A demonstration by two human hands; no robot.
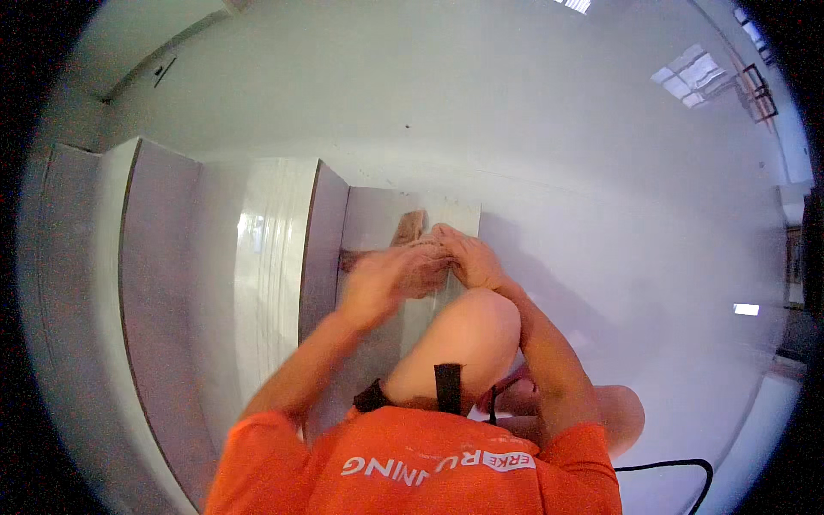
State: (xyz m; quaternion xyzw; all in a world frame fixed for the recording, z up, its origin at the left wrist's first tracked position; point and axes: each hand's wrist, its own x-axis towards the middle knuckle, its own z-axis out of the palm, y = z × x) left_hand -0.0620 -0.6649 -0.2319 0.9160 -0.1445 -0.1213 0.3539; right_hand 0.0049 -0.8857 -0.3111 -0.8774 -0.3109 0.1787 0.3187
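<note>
My left hand (390, 273) and my right hand (469, 256) meet over the lowest stair step (468, 215), in front of my bent knee. A brown flat piece (409, 227) shows just beyond the fingers of my left hand. More brown (350, 260) peeks out on that hand's left side; whether it is one piece I cannot tell. Motion blurs my left hand, and its fingers are hard to read. The fingers of my right hand are bent and pressed together beside it, hiding whatever lies under them.
To the left, pale glossy stair steps (270, 249) rise with grey risers (324, 223) and dark edges. A smooth pale floor (549, 146) spreads beyond and to the right, reflecting windows. A black cable (678, 464) curves at the lower right. Dark objects (794, 266) stand along the far right.
</note>
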